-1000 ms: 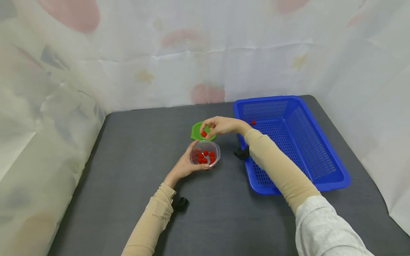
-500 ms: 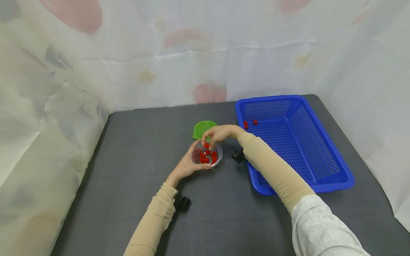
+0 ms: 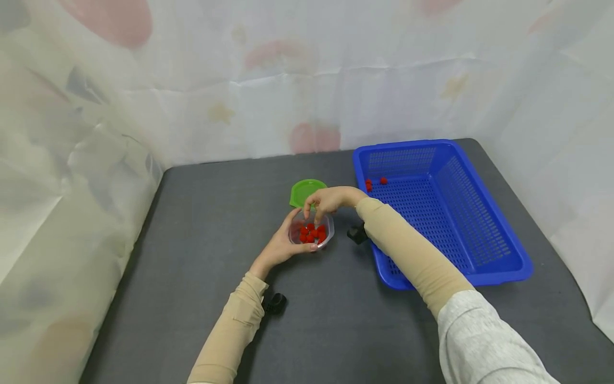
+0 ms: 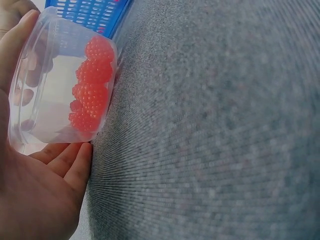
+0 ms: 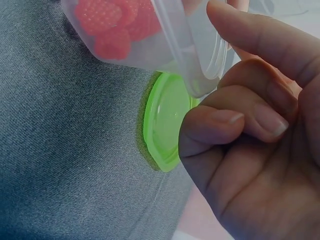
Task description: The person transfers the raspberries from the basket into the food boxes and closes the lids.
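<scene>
A clear plastic tub (image 4: 57, 80) stands on the grey table, with several raspberries (image 4: 92, 95) gathered at its bottom. Thumb and fingers of my left hand (image 3: 278, 248) grip the tub from its left side. Over the tub's far rim hangs my right hand (image 3: 331, 200), thumb and index finger apart with no berry between them and the other fingers loosely bent in the right wrist view. Behind the tub lies a green lid (image 5: 170, 120), partly covered by the right hand in the head view.
A blue slotted basket (image 3: 494, 234) stands to the right, under the right forearm. Beside its left wall inside lie a few raspberries (image 3: 369, 186). A patterned white curtain (image 3: 230, 122) rises behind the table and along both sides.
My right hand has come from above the green lid to the tub and let a raspberry drop into it. The left hand keeps its hold on the tub.
</scene>
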The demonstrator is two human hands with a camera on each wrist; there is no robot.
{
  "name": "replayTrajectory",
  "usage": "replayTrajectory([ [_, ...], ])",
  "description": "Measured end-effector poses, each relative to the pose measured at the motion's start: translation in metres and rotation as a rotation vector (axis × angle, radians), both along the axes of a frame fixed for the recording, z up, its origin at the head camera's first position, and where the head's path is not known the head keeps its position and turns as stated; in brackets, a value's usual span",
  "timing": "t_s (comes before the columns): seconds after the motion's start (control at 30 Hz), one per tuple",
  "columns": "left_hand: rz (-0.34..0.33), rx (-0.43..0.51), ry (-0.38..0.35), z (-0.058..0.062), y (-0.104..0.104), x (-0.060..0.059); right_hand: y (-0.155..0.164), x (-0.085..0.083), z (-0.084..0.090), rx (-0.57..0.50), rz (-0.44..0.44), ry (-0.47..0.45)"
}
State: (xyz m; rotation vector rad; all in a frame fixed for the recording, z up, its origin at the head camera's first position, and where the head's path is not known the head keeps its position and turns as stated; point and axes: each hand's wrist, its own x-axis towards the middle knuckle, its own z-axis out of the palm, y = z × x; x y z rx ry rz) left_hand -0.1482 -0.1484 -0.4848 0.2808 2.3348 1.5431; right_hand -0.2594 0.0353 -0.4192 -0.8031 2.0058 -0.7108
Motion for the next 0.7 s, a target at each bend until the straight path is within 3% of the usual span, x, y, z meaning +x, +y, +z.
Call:
replayTrajectory([
  [0.07, 0.001, 0.004, 0.006, -0.001, 0.0, 0.0, 0.0, 0.0, 0.0, -0.002, 0.001, -0.002],
  [0.2, -0.014, 0.016, -0.019, 0.015, 0.003, 0.005, 0.0, 0.002, 0.001, 0.005, 0.003, -0.005],
  [0.3, -0.019, 0.013, -0.013, 0.017, 0.004, 0.006, -0.001, 0.003, 0.004, 0.01, 0.014, 0.001],
  [0.6, -0.011, 0.008, -0.008, 0.017, 0.005, 0.006, 0.0, 0.003, 0.017, -0.009, 0.03, 0.018],
  [0.7, 0.0, 0.001, -0.001, 0.008, 0.003, 0.002, 0.002, 0.002, 0.022, -0.028, 0.035, 0.016],
])
